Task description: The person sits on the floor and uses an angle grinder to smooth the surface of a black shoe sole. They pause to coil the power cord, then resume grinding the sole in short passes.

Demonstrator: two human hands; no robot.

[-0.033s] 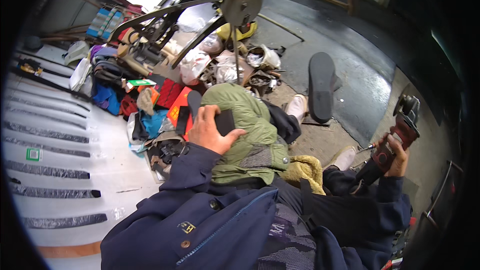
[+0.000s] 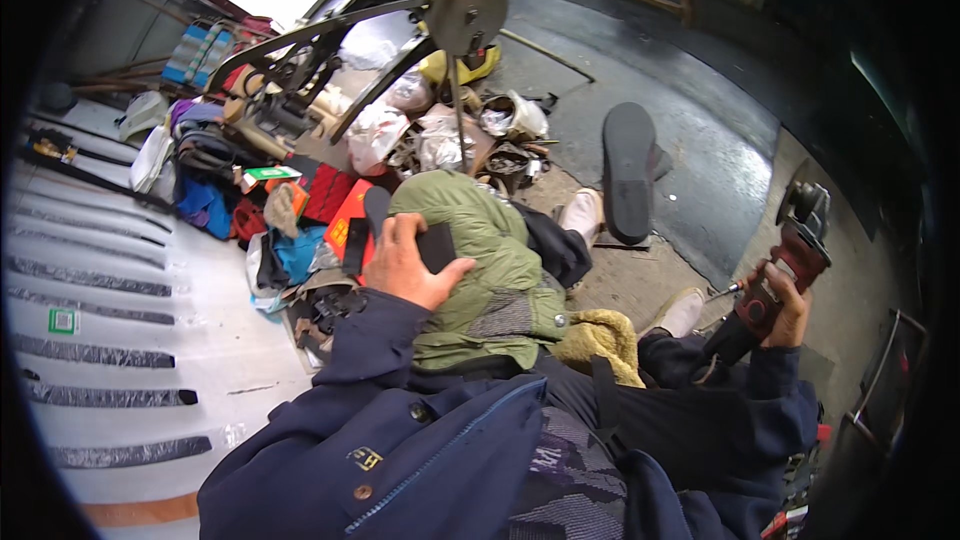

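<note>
My left hand (image 2: 408, 265) is closed round a dark, flat piece (image 2: 436, 247) on the green padded cloth (image 2: 470, 230) over my knee. A rounded dark end shows beyond my fingers; it looks like a shoe sole, but my hand hides its middle. Out to the right, my right hand (image 2: 788, 308) wraps round the body of a dark red angle grinder (image 2: 797, 258). Its head and disc point up and away from me; I cannot tell if the disc is spinning. A black shoe (image 2: 629, 175) lies sole up on the floor ahead, between the two hands.
An iron hand-cranked machine (image 2: 467, 12) stands ahead over a heap of bags and scraps. Left of my knee lie an orange box (image 2: 349, 215) and cloths. Dark strips (image 2: 100, 350) line a white sheet at the left. A yellow fleecy cloth (image 2: 598, 340) rests on my lap.
The whole view has shifted slightly, so things sit a little farther left. The grinder is turned a bit, with more of its disc showing. Both hands keep their holds.
</note>
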